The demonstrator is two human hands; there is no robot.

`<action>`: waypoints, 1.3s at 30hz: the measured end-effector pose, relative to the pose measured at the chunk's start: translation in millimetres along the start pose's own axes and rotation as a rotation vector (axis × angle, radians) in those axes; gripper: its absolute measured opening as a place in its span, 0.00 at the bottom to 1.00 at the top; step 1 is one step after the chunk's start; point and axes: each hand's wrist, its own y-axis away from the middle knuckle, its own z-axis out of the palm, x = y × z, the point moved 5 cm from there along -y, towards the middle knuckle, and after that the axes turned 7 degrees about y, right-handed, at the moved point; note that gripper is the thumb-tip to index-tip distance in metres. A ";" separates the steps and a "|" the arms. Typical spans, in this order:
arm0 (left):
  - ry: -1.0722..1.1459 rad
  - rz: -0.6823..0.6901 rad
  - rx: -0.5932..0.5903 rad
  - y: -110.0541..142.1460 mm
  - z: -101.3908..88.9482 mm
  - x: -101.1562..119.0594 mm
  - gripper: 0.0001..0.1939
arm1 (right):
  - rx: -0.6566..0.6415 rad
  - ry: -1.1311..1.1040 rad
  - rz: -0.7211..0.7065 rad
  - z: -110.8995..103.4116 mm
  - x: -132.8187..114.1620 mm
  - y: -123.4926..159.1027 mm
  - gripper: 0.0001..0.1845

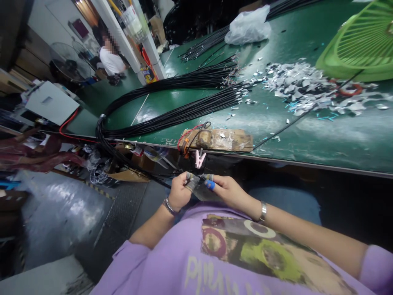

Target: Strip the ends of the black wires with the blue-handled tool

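In front of my purple shirt, just below the bench edge, my hands meet fingertip to fingertip. My left hand (179, 193) is closed in a pinch on a black cable (162, 182) that comes in from the bundle at left. Grey wrapping covers some of its fingertips. My right hand (229, 190) pinches at the dark cable end between the hands, with blue tape on one finger and grey wrapping on another. Fine detail at the fingertips is too small to make out. Beyond the hands, a pink clothes peg (200, 159) hangs at the bench edge.
A wooden block (229, 140) with wires sits on the green bench (172, 104). Bundled black cables (172, 119) loop across it and over its edge. Foil scraps (297, 84) lie by a green fan (362, 45). Behind are a plastic bag (248, 25) and a person (111, 59).
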 end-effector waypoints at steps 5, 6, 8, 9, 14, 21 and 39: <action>0.422 -0.423 -0.084 -0.7 -4.2 -6.3 0.26 | -0.037 0.086 -0.091 5.6 -7.2 -5.0 0.22; 0.480 -0.498 -0.111 0.6 -5.0 -8.3 0.26 | -0.038 0.110 -0.117 6.5 -8.5 -5.7 0.22; 0.578 -0.611 -0.177 3.7 -6.6 -11.6 0.26 | -0.040 0.168 -0.175 7.8 -10.8 -7.0 0.21; 0.617 -0.653 -0.212 5.3 -7.3 -13.0 0.26 | -0.042 0.200 -0.204 8.4 -11.6 -7.5 0.21; 0.721 -0.748 -0.304 10.6 -9.5 -18.7 0.26 | -0.046 0.338 -0.314 9.5 -15.3 -7.7 0.17; 0.647 -0.718 -0.305 11.5 -3.5 -21.7 0.27 | 0.167 0.447 -0.359 -3.8 -25.8 -0.9 0.05; 0.198 -0.247 -0.279 7.5 -3.1 -7.8 0.24 | 0.039 0.035 -0.023 -9.1 -12.3 3.0 0.10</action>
